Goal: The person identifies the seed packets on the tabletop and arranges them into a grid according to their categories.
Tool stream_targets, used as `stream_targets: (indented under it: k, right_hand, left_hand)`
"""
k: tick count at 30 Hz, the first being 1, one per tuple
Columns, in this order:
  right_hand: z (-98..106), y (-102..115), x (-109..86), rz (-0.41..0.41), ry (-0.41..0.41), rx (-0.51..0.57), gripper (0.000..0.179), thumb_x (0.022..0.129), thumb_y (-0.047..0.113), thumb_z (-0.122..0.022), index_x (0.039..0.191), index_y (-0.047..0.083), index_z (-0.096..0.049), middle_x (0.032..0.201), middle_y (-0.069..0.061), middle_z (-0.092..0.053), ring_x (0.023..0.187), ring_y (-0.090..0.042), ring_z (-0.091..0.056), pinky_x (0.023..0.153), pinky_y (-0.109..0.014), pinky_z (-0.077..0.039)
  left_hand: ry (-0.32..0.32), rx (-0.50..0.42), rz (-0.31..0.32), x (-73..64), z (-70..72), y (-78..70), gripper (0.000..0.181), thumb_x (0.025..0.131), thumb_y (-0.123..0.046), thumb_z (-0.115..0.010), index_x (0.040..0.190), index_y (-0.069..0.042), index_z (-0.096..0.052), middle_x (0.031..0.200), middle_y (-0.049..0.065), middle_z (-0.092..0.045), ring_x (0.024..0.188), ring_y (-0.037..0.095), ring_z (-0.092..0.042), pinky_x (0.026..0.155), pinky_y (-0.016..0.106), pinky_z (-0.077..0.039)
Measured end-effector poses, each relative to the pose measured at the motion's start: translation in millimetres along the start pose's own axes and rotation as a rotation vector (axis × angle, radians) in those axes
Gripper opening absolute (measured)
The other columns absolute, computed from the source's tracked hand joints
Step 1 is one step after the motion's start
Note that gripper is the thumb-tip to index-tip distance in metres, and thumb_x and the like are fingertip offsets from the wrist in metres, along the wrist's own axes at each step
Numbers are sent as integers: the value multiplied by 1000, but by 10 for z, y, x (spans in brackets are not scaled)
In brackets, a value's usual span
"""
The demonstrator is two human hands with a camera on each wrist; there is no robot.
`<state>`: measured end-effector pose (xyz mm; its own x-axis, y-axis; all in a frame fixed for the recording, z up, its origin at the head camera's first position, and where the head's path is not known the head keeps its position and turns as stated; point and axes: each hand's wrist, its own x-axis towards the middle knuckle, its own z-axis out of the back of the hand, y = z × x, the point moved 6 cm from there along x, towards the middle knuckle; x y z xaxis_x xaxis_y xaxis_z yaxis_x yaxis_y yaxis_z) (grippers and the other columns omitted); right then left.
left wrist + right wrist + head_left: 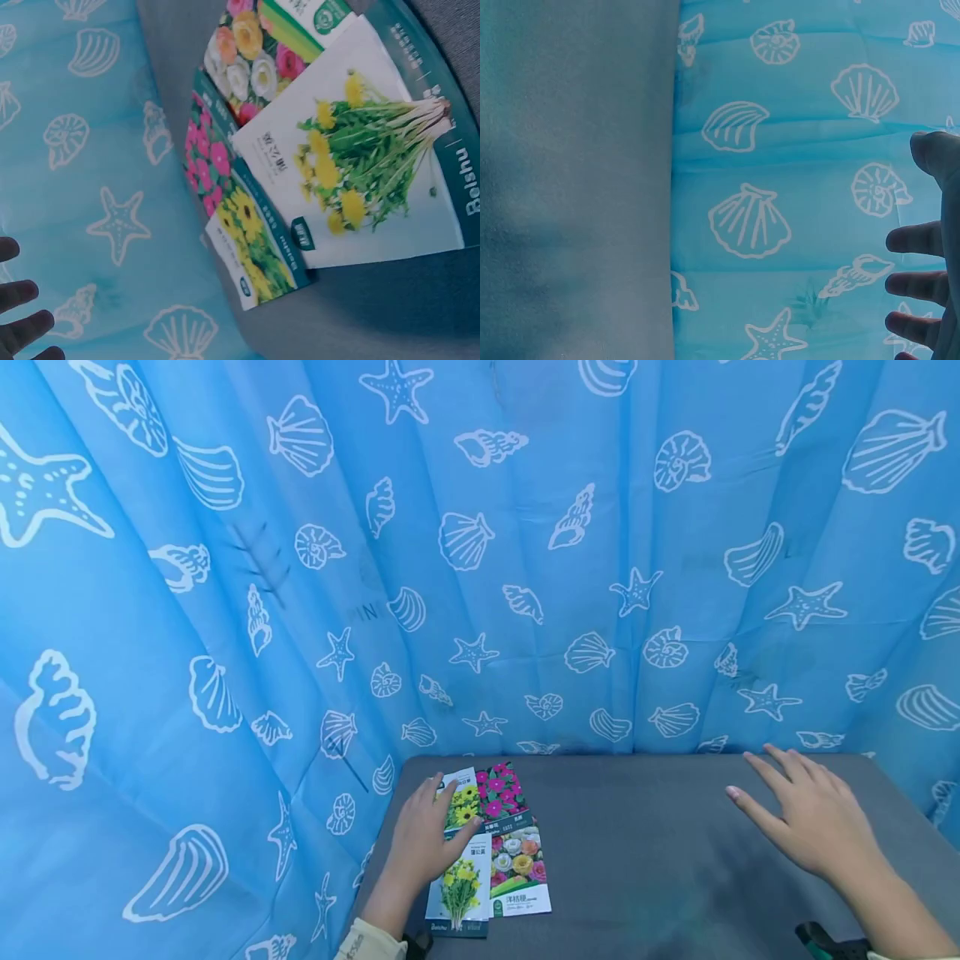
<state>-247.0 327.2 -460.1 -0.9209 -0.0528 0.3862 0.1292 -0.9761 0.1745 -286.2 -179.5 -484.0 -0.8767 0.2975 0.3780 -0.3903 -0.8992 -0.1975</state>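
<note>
Several flower seed packets lie overlapping at the left of the grey table. The dandelion packet (459, 885) is nearest the front, with the packet of mixed roses-like blooms (519, 868) beside it. Behind them are the yellow daisy-like packet (463, 802) and the magenta flower packet (498, 789). My left hand (429, 837) hovers over the packets' left side, fingers spread and holding nothing. In the left wrist view the dandelion packet (360, 150) lies on top of the others. Off to the right, my right hand (813, 814) is held above the table, fingers apart and nothing in it.
The grey table (637, 843) reaches back to a blue curtain (525, 568) printed with white shells and starfish. The same curtain runs along the left side. A dark band (828, 943) circles the right wrist.
</note>
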Motion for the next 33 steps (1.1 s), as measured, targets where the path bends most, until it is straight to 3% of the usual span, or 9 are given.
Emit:
stream_targets:
  k: [5, 15, 33]
  right_hand:
    - [-47, 27, -18, -10, -19, 3, 73, 101, 57, -65, 144, -1, -60, 145, -37, -50, 127, -62, -48, 103, -82, -37]
    - [-163, 160, -46, -16, -26, 40, 81, 101, 57, -65, 158, 4, -46, 148, -35, -49, 130, -60, -48, 103, -81, -38]
    - [-354, 280, -29, -7, -13, 69, 75, 101, 56, -66, 152, 3, -54, 148, -34, -51, 128, -59, -50, 98, -80, -41]
  left_hand:
    - [-20, 17, 7, -45, -59, 5, 70, 100, -59, -65, 150, -10, -60, 155, 21, -56, 141, 44, -56, 113, 62, -49]
    - [-42, -13, 26, -149, -164, 30, 63, 100, -52, -69, 147, -10, -62, 152, 20, -58, 139, 42, -58, 114, 57, -49]
    - [-58, 2, 42, -253, -290, 70, 65, 97, -50, -75, 144, -8, -64, 146, 20, -62, 134, 41, -61, 108, 58, -53]
